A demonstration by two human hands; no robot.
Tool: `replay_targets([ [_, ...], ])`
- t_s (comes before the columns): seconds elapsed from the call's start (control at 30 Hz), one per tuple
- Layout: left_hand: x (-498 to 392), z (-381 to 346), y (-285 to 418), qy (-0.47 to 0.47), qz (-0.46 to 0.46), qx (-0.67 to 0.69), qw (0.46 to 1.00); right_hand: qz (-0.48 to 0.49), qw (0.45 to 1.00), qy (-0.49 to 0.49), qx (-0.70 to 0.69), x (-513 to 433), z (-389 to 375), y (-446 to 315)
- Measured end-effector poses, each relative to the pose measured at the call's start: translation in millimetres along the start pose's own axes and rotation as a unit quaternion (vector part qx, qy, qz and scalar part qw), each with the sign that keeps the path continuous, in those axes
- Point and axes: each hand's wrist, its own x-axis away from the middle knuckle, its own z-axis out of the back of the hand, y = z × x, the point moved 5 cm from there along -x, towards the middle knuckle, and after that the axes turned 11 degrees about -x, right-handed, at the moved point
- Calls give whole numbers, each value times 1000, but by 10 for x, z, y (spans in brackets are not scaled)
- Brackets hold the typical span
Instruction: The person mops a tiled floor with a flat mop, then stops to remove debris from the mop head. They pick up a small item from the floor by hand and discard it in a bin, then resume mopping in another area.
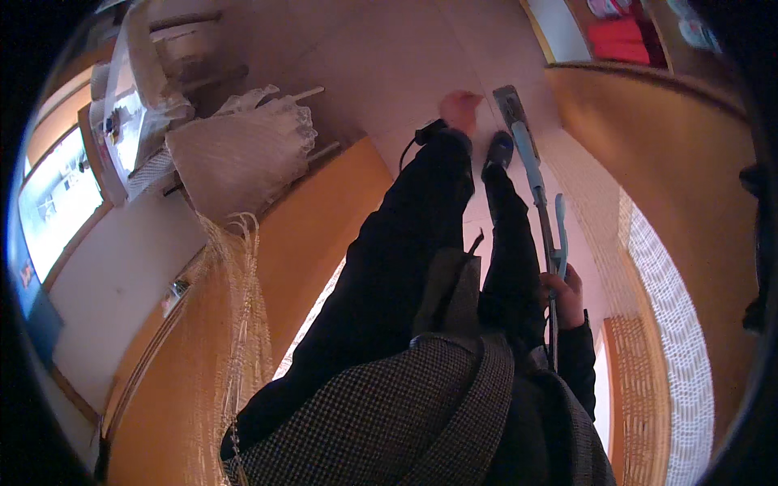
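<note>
My right hand (566, 297) grips the metal pole of a flat mop (527, 155) with light blue plastic parts. Just beyond the fingers is the mop's light blue lever, and its flat grey head lies near the floor, past my dark shoe (499, 149). My left hand (460, 110) reaches forward in a black sleeve, left of the mop head and apart from it. It is blurred, so its fingers cannot be made out. A black device with a cable (427, 131) is at the left wrist.
To the left stands a chair or stool with a lace-edged cover (243, 143). Beaded or string strands (240, 316) hang at lower left, beside an orange-brown wooden panel (328, 194). A wooden panel (644, 140) and white netted fabric (674, 316) are at right; red items (617, 41) sit upper right.
</note>
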Motion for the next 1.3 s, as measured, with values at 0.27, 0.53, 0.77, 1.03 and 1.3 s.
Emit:
replay_targets([
  [0.27, -1457, 1523, -502, 119, 82, 218, 965, 5, 998, 2, 62, -467, -446, -757],
  [0.53, -3461, 3170, -1195, 282, 113, 41, 952, -48, 996, 67, -15, -808, -1552, -1667],
  [0.77, -4441, 3635, -317, 318, 107, 67, 940, -53, 996, 31, -71, -1217, -2549, -2400],
  [1.03, -4829, 4489, 248, 287, 106, 26, 952, -34, 998, -7, -55, -1554, -3777, -3692],
  [1.3, -5371, 5852, 211, 372, 166, 28, 913, 35, 994, -105, -8, -2504, -5260, -5437],
])
